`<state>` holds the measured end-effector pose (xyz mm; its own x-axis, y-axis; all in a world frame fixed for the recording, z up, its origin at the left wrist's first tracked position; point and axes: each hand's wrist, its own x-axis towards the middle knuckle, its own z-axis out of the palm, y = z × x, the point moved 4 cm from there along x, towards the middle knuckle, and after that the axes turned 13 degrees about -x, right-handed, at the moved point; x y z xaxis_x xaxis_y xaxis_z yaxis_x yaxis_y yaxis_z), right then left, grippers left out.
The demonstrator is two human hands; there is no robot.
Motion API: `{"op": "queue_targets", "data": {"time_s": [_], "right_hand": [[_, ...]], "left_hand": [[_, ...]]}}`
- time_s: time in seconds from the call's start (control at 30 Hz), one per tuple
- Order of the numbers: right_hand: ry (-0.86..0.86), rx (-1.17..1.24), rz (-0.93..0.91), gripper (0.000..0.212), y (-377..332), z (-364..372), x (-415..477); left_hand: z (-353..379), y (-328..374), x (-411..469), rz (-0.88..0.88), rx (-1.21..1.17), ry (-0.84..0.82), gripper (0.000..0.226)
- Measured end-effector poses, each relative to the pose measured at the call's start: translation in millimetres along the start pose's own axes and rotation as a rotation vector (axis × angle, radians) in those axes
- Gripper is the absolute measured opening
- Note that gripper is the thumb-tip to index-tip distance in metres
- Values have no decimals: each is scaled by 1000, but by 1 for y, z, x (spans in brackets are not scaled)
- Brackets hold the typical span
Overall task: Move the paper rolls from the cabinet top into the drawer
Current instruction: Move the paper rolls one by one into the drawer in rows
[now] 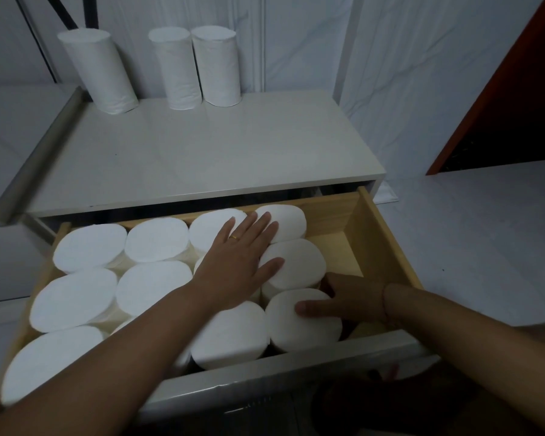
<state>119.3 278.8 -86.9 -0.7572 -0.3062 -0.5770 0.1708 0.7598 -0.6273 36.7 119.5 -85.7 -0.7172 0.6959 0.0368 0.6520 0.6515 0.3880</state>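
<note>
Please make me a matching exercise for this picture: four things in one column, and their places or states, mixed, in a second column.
1. left hand
2. right hand
3. three standing rolls
4. drawer

A. pulled open
B. at the back of the cabinet top
C. flat on the packed rolls in the drawer
D. holds the near right roll

Pairs: 1-C, 2-D, 3-B, 4-A.

Dim bluish light, soft shadows, wide-angle bending at edges, slight blur throughout
</note>
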Motion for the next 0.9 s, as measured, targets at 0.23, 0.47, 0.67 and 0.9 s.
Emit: {"op": "queue_targets", "data": {"time_s": [0.23, 0.47, 0.67, 0.9], "right_hand": [[119, -347, 110, 51, 1, -35, -9], [665, -314, -61, 33, -43, -112, 8], [807, -58, -185, 42, -82, -158, 73], [905, 84, -228, 66, -121, -208, 149]], "left_hand": [[1, -1, -2, 7, -38, 28, 73], [-12, -6, 1, -1, -56, 155, 70], [-35, -33, 5, -153, -46, 307, 71], [-52, -62, 15, -304, -94, 421, 74]]}}
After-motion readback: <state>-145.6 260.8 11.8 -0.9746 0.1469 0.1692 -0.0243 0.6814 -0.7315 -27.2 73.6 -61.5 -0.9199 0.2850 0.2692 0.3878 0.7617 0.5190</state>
